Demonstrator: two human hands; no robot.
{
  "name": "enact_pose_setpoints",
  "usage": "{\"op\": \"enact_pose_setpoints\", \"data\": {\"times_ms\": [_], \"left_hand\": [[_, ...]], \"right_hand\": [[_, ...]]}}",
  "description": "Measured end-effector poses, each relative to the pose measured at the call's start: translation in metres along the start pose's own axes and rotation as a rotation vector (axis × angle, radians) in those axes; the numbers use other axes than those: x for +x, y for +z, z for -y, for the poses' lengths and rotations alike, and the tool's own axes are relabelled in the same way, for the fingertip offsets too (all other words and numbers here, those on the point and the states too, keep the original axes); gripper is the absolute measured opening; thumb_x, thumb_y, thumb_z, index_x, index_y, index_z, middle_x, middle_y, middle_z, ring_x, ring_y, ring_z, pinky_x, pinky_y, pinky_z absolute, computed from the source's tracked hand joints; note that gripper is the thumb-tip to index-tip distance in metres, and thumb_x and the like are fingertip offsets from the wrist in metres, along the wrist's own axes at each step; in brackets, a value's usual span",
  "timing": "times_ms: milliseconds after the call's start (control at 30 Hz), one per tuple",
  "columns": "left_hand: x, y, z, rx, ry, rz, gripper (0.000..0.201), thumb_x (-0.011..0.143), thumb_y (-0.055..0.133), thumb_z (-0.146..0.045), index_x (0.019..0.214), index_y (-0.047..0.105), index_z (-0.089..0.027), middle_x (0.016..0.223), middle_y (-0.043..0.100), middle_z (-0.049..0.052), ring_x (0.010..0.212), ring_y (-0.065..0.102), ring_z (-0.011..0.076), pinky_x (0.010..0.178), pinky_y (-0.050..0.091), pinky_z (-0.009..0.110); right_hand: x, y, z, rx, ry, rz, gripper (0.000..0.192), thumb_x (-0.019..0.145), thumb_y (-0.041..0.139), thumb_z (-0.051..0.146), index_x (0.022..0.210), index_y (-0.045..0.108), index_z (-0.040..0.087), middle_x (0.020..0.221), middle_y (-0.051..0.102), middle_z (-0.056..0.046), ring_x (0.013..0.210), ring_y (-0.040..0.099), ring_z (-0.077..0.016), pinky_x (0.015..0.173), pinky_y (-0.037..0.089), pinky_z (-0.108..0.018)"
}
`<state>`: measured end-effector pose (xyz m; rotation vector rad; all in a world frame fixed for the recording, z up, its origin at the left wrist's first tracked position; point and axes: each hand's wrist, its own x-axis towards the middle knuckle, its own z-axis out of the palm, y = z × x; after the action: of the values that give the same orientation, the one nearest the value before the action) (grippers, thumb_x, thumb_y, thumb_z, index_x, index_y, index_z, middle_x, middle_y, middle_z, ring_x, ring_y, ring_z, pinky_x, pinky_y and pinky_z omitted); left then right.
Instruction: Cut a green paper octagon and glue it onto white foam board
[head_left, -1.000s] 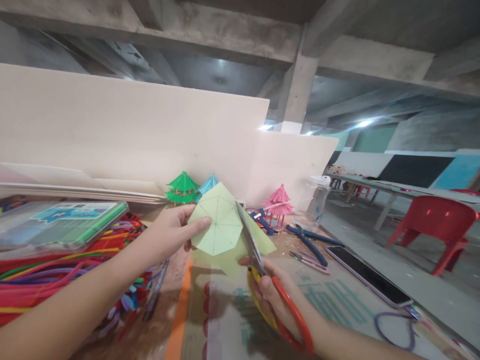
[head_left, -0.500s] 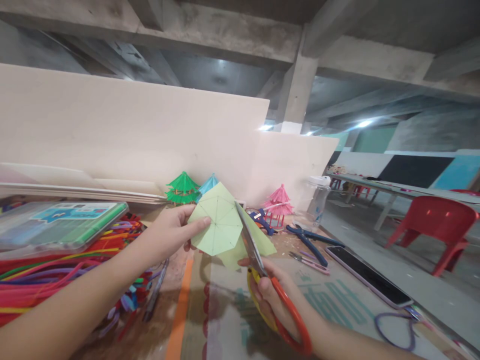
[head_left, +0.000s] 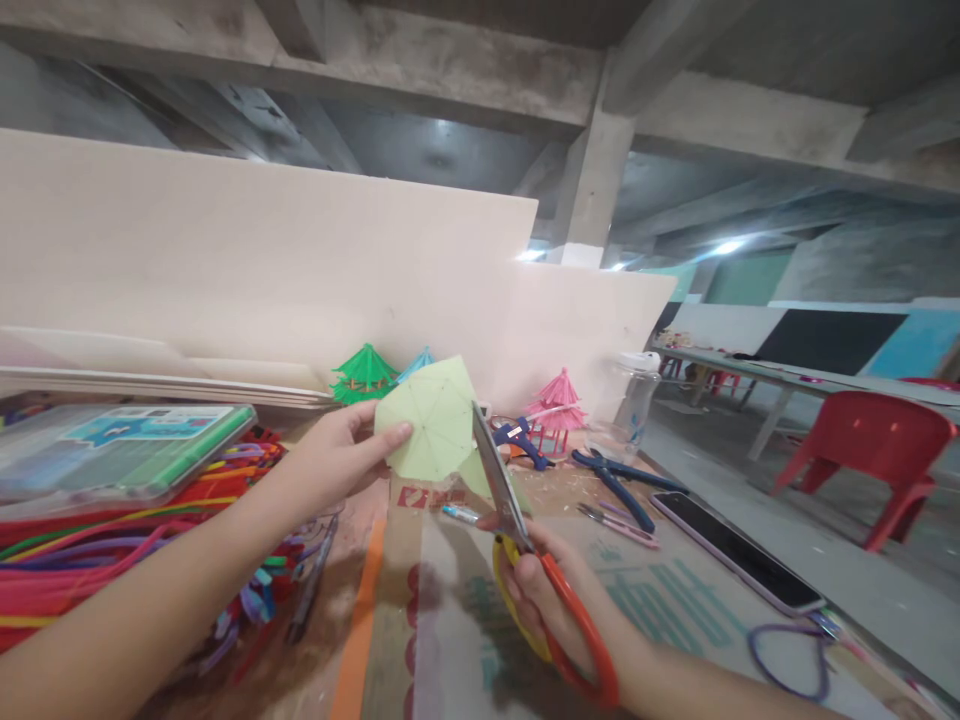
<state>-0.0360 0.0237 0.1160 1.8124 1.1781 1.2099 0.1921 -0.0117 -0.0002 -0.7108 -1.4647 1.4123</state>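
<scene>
my left hand (head_left: 367, 440) pinches the paper (head_left: 442, 395) by its left edge, up off the worktop (head_left: 300, 685), lines facing me, likely to guide the cut; my right hand (head_left: 555, 595) grips the scissors (head_left: 501, 485), blades at the far edge.

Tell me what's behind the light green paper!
The pointed top of a blue model peeks out above the light green paper. The paper covers its lower part, and I can't see what else is there.

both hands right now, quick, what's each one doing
Left hand: closed, pinching the pale green paper at its edge.
Right hand: closed around the handles of the scissors.
</scene>
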Motion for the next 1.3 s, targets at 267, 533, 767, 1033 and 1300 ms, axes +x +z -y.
{"op": "enact_pose_setpoints", "data": {"times_ms": [267,533,767,1033,1300], "left_hand": [[-0.005,0.004,-0.007,-0.062,0.034,-0.073,0.049,0.066,0.072,-0.06,0.088,0.061,-0.019,0.064,0.061,-0.003,0.048,0.048,0.0117,0.043,0.038,0.022],[-0.007,0.002,-0.001,-0.063,0.035,0.074,0.044,0.072,0.072,-0.06,0.082,0.068,-0.017,0.069,0.064,0.0,0.06,0.053,0.0139,0.052,0.042,0.022],[-0.007,0.003,0.0,0.004,0.066,0.078,0.042,0.076,0.068,-0.06,0.073,0.066,-0.018,0.063,0.059,-0.002,0.053,0.047,0.0113,0.045,0.035,0.019],[-0.007,0.004,-0.003,0.014,0.033,0.034,0.048,0.073,0.066,-0.065,0.079,0.068,-0.017,0.065,0.062,0.0,0.055,0.05,0.0131,0.048,0.038,0.021],[-0.007,0.004,0.003,0.023,0.071,0.077,0.046,0.079,0.063,-0.063,0.078,0.065,-0.017,0.063,0.058,-0.001,0.055,0.051,0.0133,0.05,0.039,0.021]], "right_hand": [[-0.003,0.0,0.002,-0.046,-0.056,0.048,0.066,0.082,0.055,0.077,0.115,0.053,0.02,0.062,0.035,0.008,0.042,0.025,-0.0043,0.038,0.019,-0.019],[-0.003,-0.002,0.003,-0.086,-0.127,0.054,0.064,0.081,0.053,0.078,0.12,0.056,0.027,0.072,0.039,0.004,0.053,0.031,-0.0089,0.047,0.025,-0.023],[-0.003,-0.001,0.007,-0.139,-0.116,0.046,0.071,0.08,0.048,0.082,0.121,0.053,0.024,0.071,0.038,0.005,0.053,0.031,-0.0097,0.047,0.027,-0.024],[-0.004,-0.001,0.006,-0.101,-0.124,0.062,0.061,0.082,0.052,0.078,0.118,0.056,0.028,0.07,0.038,0.005,0.054,0.031,-0.0102,0.047,0.027,-0.024],[-0.003,-0.003,0.002,-0.104,-0.136,0.082,0.061,0.086,0.049,0.076,0.121,0.053,0.025,0.072,0.037,0.005,0.055,0.03,-0.0093,0.047,0.026,-0.024]]}}
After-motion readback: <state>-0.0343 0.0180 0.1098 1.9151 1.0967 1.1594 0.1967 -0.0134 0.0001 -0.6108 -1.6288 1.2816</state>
